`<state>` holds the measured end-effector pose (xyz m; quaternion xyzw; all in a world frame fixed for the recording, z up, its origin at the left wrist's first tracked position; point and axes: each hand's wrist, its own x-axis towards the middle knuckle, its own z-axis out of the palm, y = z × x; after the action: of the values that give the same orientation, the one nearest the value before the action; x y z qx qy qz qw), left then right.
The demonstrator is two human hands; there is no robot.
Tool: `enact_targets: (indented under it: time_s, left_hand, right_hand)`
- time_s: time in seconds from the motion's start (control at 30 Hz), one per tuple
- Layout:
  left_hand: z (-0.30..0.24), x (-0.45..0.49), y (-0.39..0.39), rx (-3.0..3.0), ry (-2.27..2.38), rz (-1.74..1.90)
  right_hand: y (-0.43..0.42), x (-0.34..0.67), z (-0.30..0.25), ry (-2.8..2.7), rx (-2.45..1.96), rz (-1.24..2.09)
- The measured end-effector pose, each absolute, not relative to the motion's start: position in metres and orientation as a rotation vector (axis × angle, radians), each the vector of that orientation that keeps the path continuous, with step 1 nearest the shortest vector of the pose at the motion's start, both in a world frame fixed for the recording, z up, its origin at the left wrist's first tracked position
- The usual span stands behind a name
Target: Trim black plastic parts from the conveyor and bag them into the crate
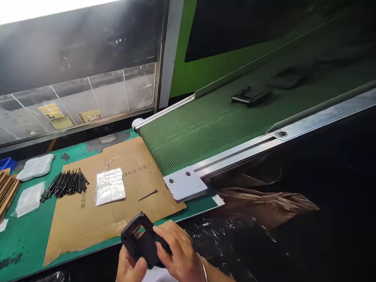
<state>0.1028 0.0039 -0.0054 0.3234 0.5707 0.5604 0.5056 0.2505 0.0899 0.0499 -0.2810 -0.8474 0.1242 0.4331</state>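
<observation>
A green mesh conveyor belt (pixel 202 133) slants across the upper right, carrying a dark moulded part (pixel 251 96). Below it, at lower left, lies a green bench mat (pixel 29 243), topped by a cardboard sheet (pixel 73 219) printed with partly legible Chinese characters. On the sheet sit a bundle of black pins (pixel 64 184), a clear plastic bag (pixel 110 187) and one loose pin (pixel 147 194).

At bottom centre, a black plastic frame (pixel 141 244) is held just off the cardboard's near edge, its long axis slanting from upper left to lower right, its open window at the upper left. The right hand (pixel 179 250), wearing a metal bangle (pixel 202 266), wraps its lower right end; the left hand (pixel 129 268) cups it from below, both pressed closed on it.
</observation>
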Motion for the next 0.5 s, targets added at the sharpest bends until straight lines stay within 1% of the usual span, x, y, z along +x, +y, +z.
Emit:
enact_targets:
  time_s: [0.07,0.2,0.33,0.5]
  left_hand:
    - [0.005,0.108,0.011,0.68,1.304,1.413]
    - [0.016,0.105,0.01,0.624,1.315,1.362]
    - [0.013,0.091,-0.001,0.705,1.337,1.285]
    - [0.007,0.078,-0.01,0.76,1.421,1.285]
  right_hand:
    - [0.072,0.242,0.03,-2.027,-0.817,0.338]
    - [0.057,0.235,0.012,-1.947,-0.982,0.395]
    - [0.05,0.23,0.01,-1.987,-0.967,0.447]
    - [0.051,0.222,0.008,-2.006,-0.886,0.508]
